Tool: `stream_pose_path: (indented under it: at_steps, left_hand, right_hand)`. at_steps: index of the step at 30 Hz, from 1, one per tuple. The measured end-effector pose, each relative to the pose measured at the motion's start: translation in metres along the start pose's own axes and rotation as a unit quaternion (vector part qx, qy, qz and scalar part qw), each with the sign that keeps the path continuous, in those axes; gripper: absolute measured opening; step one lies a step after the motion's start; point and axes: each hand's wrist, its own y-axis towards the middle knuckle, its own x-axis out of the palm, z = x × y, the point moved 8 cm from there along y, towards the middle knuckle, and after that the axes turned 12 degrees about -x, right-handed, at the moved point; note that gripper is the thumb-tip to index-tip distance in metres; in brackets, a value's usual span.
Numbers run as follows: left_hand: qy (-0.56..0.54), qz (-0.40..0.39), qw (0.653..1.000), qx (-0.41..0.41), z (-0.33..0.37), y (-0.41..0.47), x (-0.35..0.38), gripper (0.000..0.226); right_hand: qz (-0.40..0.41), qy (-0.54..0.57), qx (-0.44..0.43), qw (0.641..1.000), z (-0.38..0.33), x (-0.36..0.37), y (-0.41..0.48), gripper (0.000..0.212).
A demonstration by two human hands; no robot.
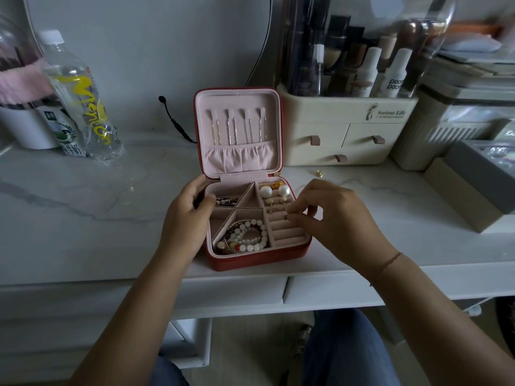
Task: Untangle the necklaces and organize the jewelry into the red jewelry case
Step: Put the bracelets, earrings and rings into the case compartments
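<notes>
The red jewelry case (259, 259) lies open on the white table, lid upright. Several necklaces (239, 126) hang on hooks in the pink lid. A beaded bracelet pile (248, 238) fills the front compartment; a dark metal piece (226, 201) lies in the back-left one. Two pearl earrings (274, 190) sit on the ring rolls at back right. My left hand (186, 215) grips the case's left wall. My right hand (337, 221) pinches a small earring (287, 217) over the ring rolls.
A small gold earring (319, 173) lies on the table right of the case. A cream drawer organizer (345, 135) with cosmetics stands behind it. Grey boxes (473, 188) sit at the right, plastic bottles (83, 101) at back left. A black cable (174, 121) runs behind the case.
</notes>
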Motion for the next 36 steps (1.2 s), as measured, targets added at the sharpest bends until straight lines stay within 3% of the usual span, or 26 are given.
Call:
stream_pose_path:
  at_steps: [5,12,17,23,27,31,33,36]
  left_hand:
    - [-0.002,0.002,1.0,-0.002,0.002,-0.002,0.0,0.038]
    - [0.005,0.007,1.0,0.0,0.001,-0.001,-0.001,0.035]
    - [0.005,0.007,1.0,0.0,0.003,-0.002,-0.001,0.039]
    - [0.008,0.005,1.0,-0.005,0.004,-0.003,-0.001,0.039]
    - [0.013,0.005,1.0,-0.002,0.006,-0.005,0.0,0.04]
    - [0.015,0.011,1.0,-0.001,0.01,-0.007,-0.001,0.04]
    - [0.014,0.011,1.0,-0.003,0.01,-0.006,-0.001,0.04]
    - [0.013,0.016,1.0,-0.005,0.009,-0.006,-0.001,0.04]
  right_hand:
    - [0.054,-0.085,-0.066,0.993,-0.015,0.006,0.01,0.005]
    - [0.046,-0.156,-0.141,0.977,-0.025,0.012,0.01,0.006]
    - [-0.026,-0.103,-0.128,0.986,-0.017,0.018,0.008,0.009]
    - [-0.045,-0.037,-0.107,0.993,-0.011,0.015,0.005,0.015]
    - [0.015,0.029,-0.015,0.999,0.019,-0.002,-0.001,0.008]
    - [0.134,-0.017,0.166,0.977,0.09,-0.042,-0.022,0.007]
    - [0.118,-0.035,0.235,0.964,0.117,-0.049,-0.033,0.009]
    - [0.089,-0.025,0.269,0.959,0.136,-0.048,-0.041,0.011]
